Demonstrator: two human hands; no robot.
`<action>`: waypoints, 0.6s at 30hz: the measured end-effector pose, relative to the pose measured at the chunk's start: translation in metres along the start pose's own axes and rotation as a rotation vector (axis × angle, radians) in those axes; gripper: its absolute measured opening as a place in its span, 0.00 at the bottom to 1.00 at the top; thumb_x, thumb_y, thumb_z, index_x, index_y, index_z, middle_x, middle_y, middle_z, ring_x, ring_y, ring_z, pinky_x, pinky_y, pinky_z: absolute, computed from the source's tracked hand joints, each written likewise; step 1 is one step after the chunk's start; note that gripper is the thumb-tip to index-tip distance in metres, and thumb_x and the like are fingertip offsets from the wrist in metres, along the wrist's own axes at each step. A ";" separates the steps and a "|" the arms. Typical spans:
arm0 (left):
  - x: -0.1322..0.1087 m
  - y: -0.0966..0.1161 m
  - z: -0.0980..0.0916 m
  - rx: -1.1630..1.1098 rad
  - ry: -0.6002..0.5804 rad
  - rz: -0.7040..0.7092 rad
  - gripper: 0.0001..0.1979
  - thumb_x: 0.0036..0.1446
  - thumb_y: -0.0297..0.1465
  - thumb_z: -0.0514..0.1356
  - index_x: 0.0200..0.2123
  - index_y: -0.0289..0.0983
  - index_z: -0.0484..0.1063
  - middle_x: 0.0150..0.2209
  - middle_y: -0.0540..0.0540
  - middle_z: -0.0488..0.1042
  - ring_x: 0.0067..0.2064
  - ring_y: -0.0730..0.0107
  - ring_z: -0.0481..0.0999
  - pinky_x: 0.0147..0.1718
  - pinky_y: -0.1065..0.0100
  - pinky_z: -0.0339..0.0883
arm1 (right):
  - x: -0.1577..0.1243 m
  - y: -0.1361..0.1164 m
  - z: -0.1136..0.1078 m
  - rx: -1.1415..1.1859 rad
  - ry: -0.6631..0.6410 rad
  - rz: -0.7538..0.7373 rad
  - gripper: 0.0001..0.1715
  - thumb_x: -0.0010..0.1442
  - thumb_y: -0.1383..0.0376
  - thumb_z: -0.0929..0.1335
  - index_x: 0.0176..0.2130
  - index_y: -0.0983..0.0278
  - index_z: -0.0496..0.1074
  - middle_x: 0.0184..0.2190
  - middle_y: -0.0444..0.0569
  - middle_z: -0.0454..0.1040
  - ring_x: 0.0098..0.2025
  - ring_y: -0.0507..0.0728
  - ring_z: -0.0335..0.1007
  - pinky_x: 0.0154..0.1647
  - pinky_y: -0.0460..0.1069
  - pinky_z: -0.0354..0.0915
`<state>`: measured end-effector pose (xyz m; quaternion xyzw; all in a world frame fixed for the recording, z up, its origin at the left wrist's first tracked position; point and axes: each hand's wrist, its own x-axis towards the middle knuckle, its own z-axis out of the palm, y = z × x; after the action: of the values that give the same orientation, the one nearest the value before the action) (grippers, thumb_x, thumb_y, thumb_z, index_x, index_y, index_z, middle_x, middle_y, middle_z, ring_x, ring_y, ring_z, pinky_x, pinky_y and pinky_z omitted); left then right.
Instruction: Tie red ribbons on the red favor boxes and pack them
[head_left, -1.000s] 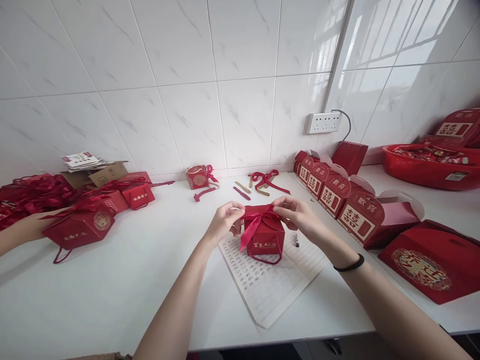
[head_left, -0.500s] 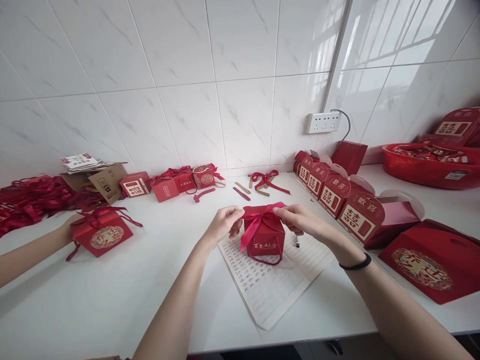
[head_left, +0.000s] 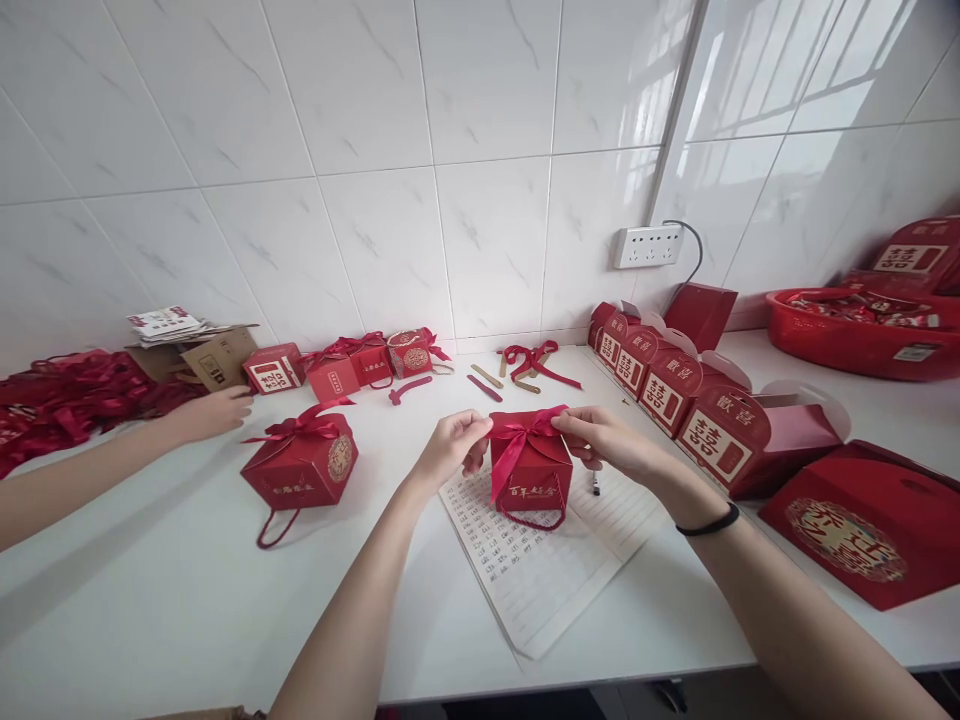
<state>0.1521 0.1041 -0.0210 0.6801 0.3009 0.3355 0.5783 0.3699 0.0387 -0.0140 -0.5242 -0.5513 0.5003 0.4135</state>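
A red gift box [head_left: 531,478] with gold lettering and a rope handle stands on an open lined notebook [head_left: 540,590] with handwriting. Across its top runs a red ribbon [head_left: 511,455] tied in a bow. My left hand [head_left: 457,443] pinches the ribbon's left side at the box's top left corner. At the top right corner, my right hand [head_left: 600,435] pinches the other side of the ribbon; a black band circles that wrist. A pen tip shows below my right hand.
Another person's hand [head_left: 214,413] reaches in from the left, behind a bowed red box [head_left: 300,470]. Ribbons and small boxes line the wall. Several red boxes [head_left: 716,435] run down the right side, near a red basin [head_left: 862,345]. Loose strips [head_left: 486,388] lie behind my box.
The other person's hand has released the bowed box, which now stands further right and turned, and has moved toward the back. My hands have barely shifted on the ribbon.
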 end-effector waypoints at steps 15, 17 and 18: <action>0.000 -0.008 0.013 0.394 0.305 0.171 0.09 0.50 0.32 0.57 0.23 0.38 0.58 0.17 0.57 0.58 0.18 0.80 0.56 0.18 0.75 0.48 | 0.002 0.004 0.001 -0.044 -0.063 -0.018 0.26 0.54 0.46 0.66 0.22 0.64 0.57 0.19 0.39 0.55 0.20 0.47 0.49 0.17 0.43 0.50; 0.000 -0.010 0.016 0.446 0.374 0.211 0.11 0.48 0.29 0.56 0.21 0.38 0.54 0.17 0.57 0.56 0.18 0.80 0.54 0.19 0.75 0.48 | 0.001 0.003 0.003 -0.046 -0.061 -0.020 0.27 0.54 0.46 0.66 0.21 0.63 0.56 0.18 0.39 0.55 0.19 0.47 0.49 0.17 0.44 0.51; 0.000 -0.011 0.018 0.450 0.403 0.230 0.11 0.47 0.28 0.56 0.21 0.38 0.53 0.17 0.57 0.55 0.19 0.80 0.53 0.19 0.75 0.48 | 0.001 0.003 0.004 -0.046 -0.059 -0.023 0.28 0.53 0.46 0.67 0.21 0.63 0.56 0.18 0.39 0.55 0.19 0.47 0.49 0.17 0.44 0.51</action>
<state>0.1665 0.0952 -0.0336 0.7402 0.3972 0.4515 0.3007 0.3666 0.0390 -0.0172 -0.5122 -0.5805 0.4979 0.3908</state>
